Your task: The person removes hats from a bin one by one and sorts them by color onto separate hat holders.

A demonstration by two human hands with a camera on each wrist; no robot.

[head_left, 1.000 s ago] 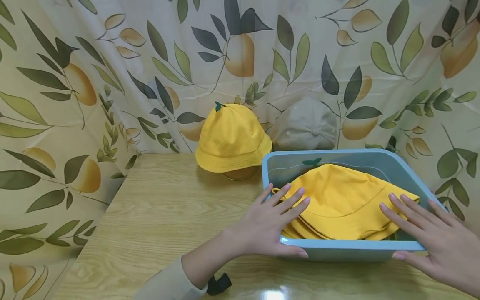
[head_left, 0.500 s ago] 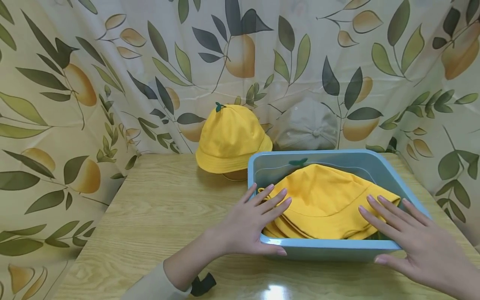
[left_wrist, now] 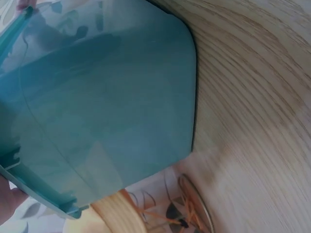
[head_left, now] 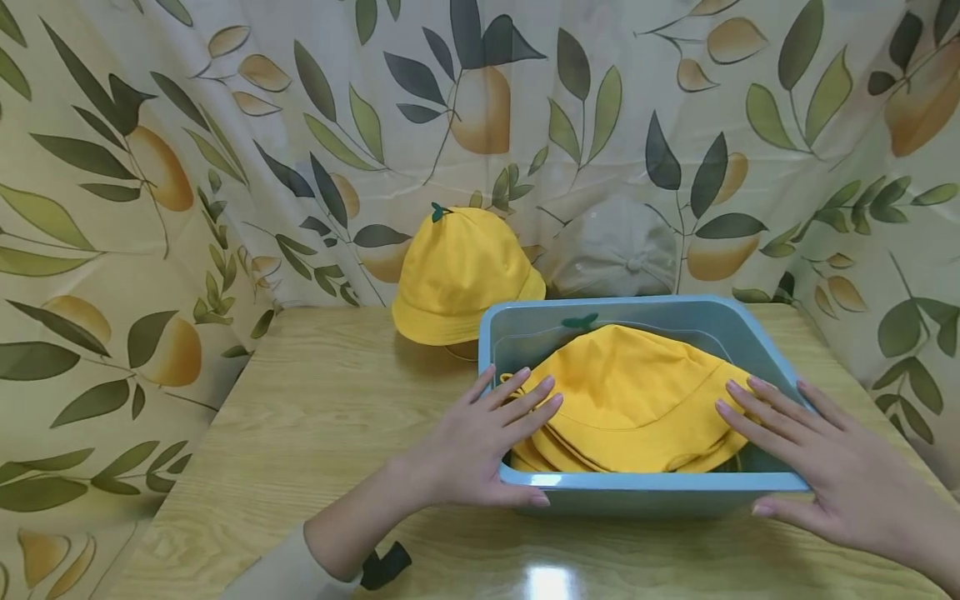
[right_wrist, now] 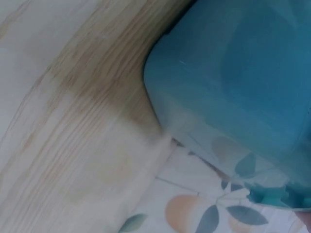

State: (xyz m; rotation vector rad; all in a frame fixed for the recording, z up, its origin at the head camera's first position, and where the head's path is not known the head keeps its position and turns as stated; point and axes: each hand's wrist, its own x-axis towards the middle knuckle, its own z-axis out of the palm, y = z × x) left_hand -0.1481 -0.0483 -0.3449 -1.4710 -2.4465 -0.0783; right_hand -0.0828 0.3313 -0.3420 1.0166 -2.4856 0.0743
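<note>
A blue plastic bin (head_left: 660,482) stands on the wooden table and holds several folded yellow bucket hats (head_left: 630,400). My left hand (head_left: 480,454) lies at the bin's near left corner, fingers spread and straight over the rim, thumb along the front. At the near right corner my right hand (head_left: 832,458) is spread the same way, its fingertips over the rim beside the hats. The left wrist view shows the bin's outer wall (left_wrist: 112,111) close up, with fingertips at its rim. In the right wrist view the bin's other side (right_wrist: 233,87) appears.
Behind the bin's left corner, a yellow bucket hat (head_left: 465,275) with a green sprout sits on a stand (head_left: 467,350). A pale grey cap (head_left: 618,250) is at the back, partly hidden by the bin. Leaf-patterned cloth (head_left: 300,125) surrounds the wooden table (head_left: 322,400).
The bin with its hats has slid left along the table, in front of part of the hat stand. My left hand travelled left with it; the right hand moved left, then nearly stopped.
</note>
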